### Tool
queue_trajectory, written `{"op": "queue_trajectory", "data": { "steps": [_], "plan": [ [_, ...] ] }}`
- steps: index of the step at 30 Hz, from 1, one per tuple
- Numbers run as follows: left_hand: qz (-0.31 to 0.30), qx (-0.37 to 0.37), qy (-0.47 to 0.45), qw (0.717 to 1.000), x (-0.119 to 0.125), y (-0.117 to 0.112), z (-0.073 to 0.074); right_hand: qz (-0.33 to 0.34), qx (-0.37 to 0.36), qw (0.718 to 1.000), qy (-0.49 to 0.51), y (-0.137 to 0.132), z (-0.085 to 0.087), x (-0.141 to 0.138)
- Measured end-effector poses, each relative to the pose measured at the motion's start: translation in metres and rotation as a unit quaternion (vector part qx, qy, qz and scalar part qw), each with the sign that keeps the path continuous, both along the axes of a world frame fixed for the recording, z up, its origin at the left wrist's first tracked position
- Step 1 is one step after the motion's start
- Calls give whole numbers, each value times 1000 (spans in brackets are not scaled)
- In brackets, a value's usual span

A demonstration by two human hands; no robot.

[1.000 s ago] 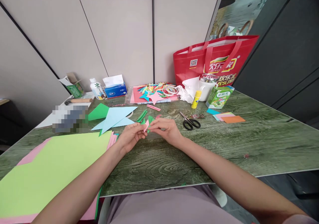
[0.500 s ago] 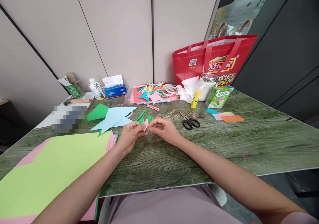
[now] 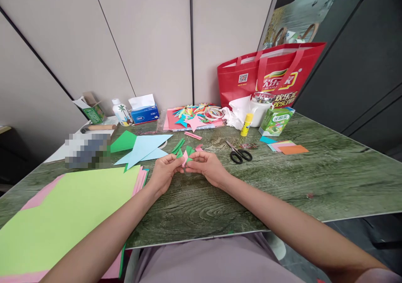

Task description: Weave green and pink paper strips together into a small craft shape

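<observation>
Head | left hand, right hand pinch pink-green paper piece | red bag: QR code

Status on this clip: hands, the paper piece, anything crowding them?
Left hand and right hand both pinch the pink-and-green paper piece, over the table. Green paper strips just behind it; scissors off right, apart.

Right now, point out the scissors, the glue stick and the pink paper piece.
scissors [image 3: 235, 151], head view, near the pivot
glue stick [image 3: 246, 125], head view, yellow body
pink paper piece [image 3: 184, 158], head view, exposed middle
</observation>
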State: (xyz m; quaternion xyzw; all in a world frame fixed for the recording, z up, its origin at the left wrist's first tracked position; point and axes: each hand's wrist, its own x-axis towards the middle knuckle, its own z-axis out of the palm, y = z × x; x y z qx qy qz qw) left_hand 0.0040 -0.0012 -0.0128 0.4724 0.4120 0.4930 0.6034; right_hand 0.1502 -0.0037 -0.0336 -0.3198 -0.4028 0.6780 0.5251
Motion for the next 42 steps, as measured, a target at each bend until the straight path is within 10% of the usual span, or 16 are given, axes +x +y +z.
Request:
{"op": "queue_trajectory", "data": {
  "steps": [10,24,42],
  "plan": [
    [-10,-52,-36,998,0,0,1,-63,107,984,-126,2,0,-3],
    [-3,17,22,1000,2,-1,1,3,-47,999,-16,5,2,6],
    [15,-38,-26,999,2,2,-4,-8,-41,999,12,6,2,5]
  ]
}}
